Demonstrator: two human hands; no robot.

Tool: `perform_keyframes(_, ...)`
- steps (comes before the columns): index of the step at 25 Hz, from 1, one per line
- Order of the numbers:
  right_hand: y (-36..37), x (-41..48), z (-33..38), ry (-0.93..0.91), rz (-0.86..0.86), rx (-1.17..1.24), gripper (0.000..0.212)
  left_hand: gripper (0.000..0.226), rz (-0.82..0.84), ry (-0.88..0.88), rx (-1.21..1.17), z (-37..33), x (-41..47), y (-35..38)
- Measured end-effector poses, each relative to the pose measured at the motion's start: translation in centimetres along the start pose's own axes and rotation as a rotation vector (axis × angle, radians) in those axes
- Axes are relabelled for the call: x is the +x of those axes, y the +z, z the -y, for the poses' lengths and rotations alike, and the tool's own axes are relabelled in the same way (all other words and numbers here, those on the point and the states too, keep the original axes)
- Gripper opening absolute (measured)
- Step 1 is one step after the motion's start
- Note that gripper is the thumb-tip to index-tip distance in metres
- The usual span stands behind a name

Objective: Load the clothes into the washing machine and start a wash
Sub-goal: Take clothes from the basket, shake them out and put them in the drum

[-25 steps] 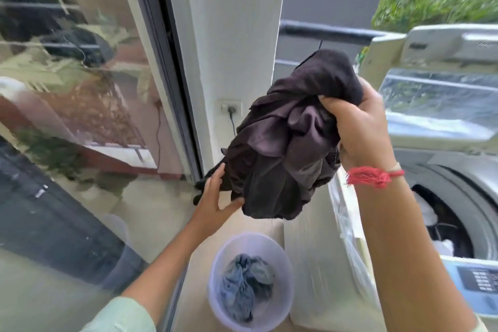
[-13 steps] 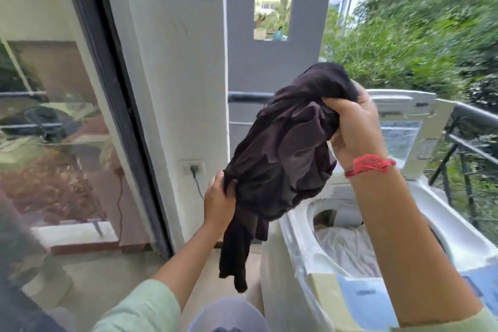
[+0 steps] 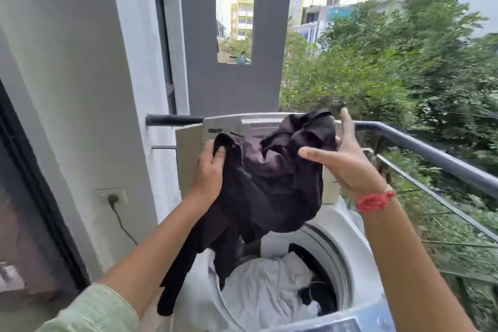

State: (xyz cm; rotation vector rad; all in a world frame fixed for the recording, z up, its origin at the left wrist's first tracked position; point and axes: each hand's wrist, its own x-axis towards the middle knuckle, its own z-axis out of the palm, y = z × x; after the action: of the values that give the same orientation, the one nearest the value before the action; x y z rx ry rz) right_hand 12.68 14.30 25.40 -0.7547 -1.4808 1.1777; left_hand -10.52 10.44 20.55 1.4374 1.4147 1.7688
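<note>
The left hand [image 3: 208, 170] grips the dark garment [image 3: 269, 183] above the washing machine [image 3: 347, 237] opening. The right hand [image 3: 347, 167] is spread open beside it. The garment hangs lengthwise, tail outside the left rim.

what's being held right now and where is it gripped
A dark garment: the left hand pinches its upper left edge; the right hand is open behind it.

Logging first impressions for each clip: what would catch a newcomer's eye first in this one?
A bunched dark garment held mid-frame above the open washing machine, gripped by the left hand while the right hand spreads open beside it. Below, white laundry already lies in the drum. Green trees fill the right, beyond the railing.
</note>
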Motion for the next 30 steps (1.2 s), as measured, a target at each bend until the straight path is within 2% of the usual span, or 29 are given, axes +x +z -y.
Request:
perform_keyframes(2, -2.0, 0.2, -2.3, -0.065, 0.061, -0.229, 0.118, 0.031, 0.008, -0.043, -0.024, -0.6, 0.9, 2.9)
perform_keyframes(4, -3.3, 0.5, -3.1, -0.207, 0.112, -0.411, 0.108, 0.021, 0.079, -0.049, -0.09, -1.2, 1.9, 4.9)
perform_keyframes(6, -3.7, 0.5, -2.6, -0.359, 0.112, -0.492, 0.098, 0.014, 0.139, -0.088, -0.222, -1.9, 2.9, 6.8)
perform_keyframes(8, -3.9, -0.7, -2.9, -0.539, -0.027, -0.583, 0.087, 0.015, 0.168, -0.122, -0.302, -2.3, 3.5, 8.9)
perform_keyframes(10, -3.1, -3.0, -4.5, -0.742, -0.186, -0.74, 0.068, 0.016, 0.177, -0.127, -0.269, -1.5, 3.7, 10.5)
perform_keyframes(11, -2.5, -4.2, -5.7, -0.772, -0.221, -0.806, 0.058, 0.017, 0.173, -0.143, -0.234, -0.6, 3.7, 11.0)
perform_keyframes(13, -2.1, -5.8, -8.1, -0.606, -0.179, -0.931, 0.052, 0.021, 0.187, -0.213, -0.164, 0.7, 3.4, 11.4)
perform_keyframes(15, -2.2, -6.0, -10.4, -0.289, -0.061, -1.015, 0.066, 0.02, 0.229, -0.264, -0.15, 1.4, 2.9, 11.3)
perform_keyframes(17, -2.7, -5.9, -12.8, -0.073, 0.029, -1.064, 0.071, 0.018, 0.256, -0.284, -0.189, 1.8, 2.6, 11.0)
perform_keyframes(19, -2.9, -6.2, -15.2, 0.047, 0.048, -0.961, 0.056, 0.019, 0.256, -0.313, -0.225, 2.1, 2.7, 10.0)
perform_keyframes(21, -2.7, -6.2, -16.2, 0.193, -0.083, -0.749, 0.028, 0.021, 0.256, -0.344, -0.16, 2.9, 3.1, 8.8)
perform_keyframes(22, -2.9, -5.7, -16.0, 0.25, -0.153, -0.658, 0.022, 0.024, 0.266, -0.337, -0.024, 3.7, 3.4, 8.0)
perform_keyframes(25, -4.4, -3.0, -12.8, 0.126, -0.345, -0.503, 0.025, 0.047, 0.426, -0.28, 0.728, 6.8, 3.6, 5.4)
perform_keyframes(26, -4.9, -2.0, -11.2, 0.072, -0.357, -0.536, 0.024, 0.057, 0.497, -0.296, 0.852, 7.6, 3.2, 4.9)
perform_keyframes(28, -4.7, -0.6, -9.2, 0.029, -0.285, -0.692, 0.024, 0.075, 0.64, -0.307, 0.797, 8.8, 1.8, 4.5)
perform_keyframes(30, -4.1, -0.1, -8.9, 0.06, -0.216, -0.805, 0.025, 0.086, 0.794, -0.302, 0.58, 9.4, 0.0, 5.5)
